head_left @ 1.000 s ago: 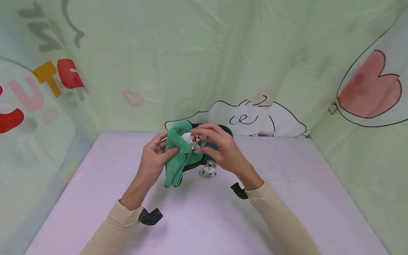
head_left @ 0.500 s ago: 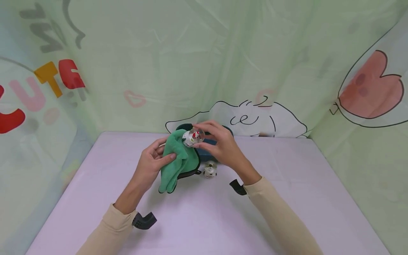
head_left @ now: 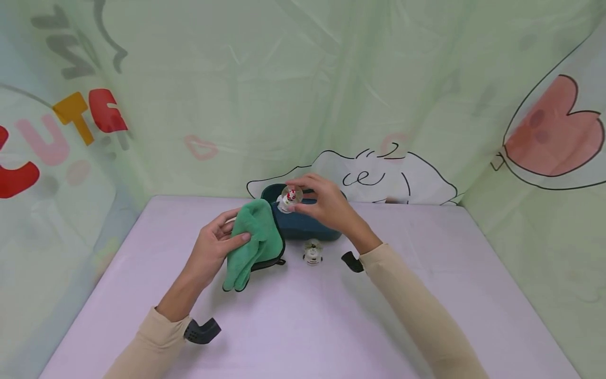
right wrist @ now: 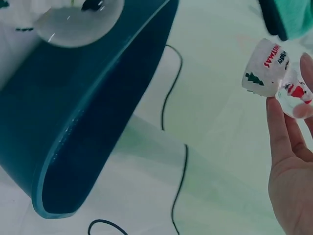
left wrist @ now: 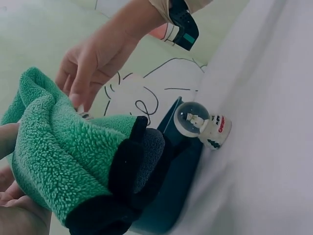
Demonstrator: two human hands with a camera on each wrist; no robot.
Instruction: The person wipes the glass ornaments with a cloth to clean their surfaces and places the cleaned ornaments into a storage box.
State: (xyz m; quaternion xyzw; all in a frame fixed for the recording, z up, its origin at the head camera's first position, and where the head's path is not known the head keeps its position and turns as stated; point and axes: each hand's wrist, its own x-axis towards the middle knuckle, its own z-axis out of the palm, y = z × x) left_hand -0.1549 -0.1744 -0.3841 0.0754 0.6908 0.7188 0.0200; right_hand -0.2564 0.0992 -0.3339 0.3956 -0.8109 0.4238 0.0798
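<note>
In the head view, the left hand (head_left: 213,246) holds a soft green cloth (head_left: 258,231) between thumb and fingers. The right hand (head_left: 327,202) holds a snow globe (head_left: 289,198) by its clear ball, between one and two o'clock from the cloth. Another globe (head_left: 313,252) stands on the table (head_left: 369,316), at six o'clock from the blue tub (head_left: 307,225).

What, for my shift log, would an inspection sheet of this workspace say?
Surface: pale lilac tabletop.
Job's things: Santa snow globe, held up; second snow globe, standing in front of the dark blue bin; green cloth with dark edging.
Clutter: nothing seen.
Hands: left hand grips the green cloth; right hand holds the Santa snow globe between thumb and fingers.
Cables: nothing seen.
Surroundings: pale green backdrop bearing letters, hearts and line drawings.
</note>
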